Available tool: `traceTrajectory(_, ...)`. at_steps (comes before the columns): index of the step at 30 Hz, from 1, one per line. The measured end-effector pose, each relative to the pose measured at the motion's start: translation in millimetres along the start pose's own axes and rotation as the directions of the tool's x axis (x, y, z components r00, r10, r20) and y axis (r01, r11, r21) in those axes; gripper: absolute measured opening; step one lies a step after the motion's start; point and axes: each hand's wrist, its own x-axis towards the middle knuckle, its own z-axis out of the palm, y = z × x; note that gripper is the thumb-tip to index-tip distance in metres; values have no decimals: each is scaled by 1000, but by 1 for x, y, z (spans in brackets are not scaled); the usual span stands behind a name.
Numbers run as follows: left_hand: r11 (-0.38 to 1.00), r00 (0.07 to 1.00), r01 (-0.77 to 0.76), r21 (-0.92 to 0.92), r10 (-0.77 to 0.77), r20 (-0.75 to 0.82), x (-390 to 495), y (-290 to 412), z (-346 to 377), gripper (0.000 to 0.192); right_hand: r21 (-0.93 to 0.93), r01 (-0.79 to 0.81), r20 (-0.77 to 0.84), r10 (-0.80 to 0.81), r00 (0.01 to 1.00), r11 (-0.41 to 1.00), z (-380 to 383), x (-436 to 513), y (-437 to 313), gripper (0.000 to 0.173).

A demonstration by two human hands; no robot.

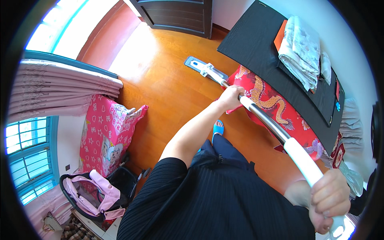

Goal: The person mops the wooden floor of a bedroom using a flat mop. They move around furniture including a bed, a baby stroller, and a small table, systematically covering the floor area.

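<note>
My left hand (pixel 232 97) grips the metal pole of a flat mop (pixel 271 122), low down near its white joint. Around the upper end of the white handle, my right hand (pixel 330 192) is closed. The pole slants across my front from lower right to upper centre. At its far end, the flat mop head (pixel 205 68) with a grey pad rests on the wooden floor (pixel 168 90). One end of that head lies close to a red cloth with a dragon pattern (pixel 270 99), which hangs below a black board-like surface (pixel 249 45).
Folded pale bedding (pixel 301 51) lies on the black surface at right. To the left stand a pink cartoon-print cover (pixel 105 135) over something boxy and a pink and black stroller (pixel 102 192). A dark wooden door (pixel 177 15) is ahead, beside pink curtains (pixel 60 87) and windows.
</note>
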Motion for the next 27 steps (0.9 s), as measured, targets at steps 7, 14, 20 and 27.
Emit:
traceTrajectory(7,999,999,20,47,-21,30,-43,32,4,10,85,-80,-260,100,960,993,-49,0,-48,23)
traceTrajectory(14,978,982,191,89,-189,-30,-133,38,-26,10,314,-189,-16,204,979,930,-60,-3,-34,23)
traceTrajectory(20,906,900,408,109,-380,-215,-224,39,-49,6,591,-350,545,-40,837,727,-17,26,31,25)
traceTrajectory(27,793,748,608,50,-550,-373,-313,33,-35,13,754,-380,481,-57,875,536,61,25,67,23)
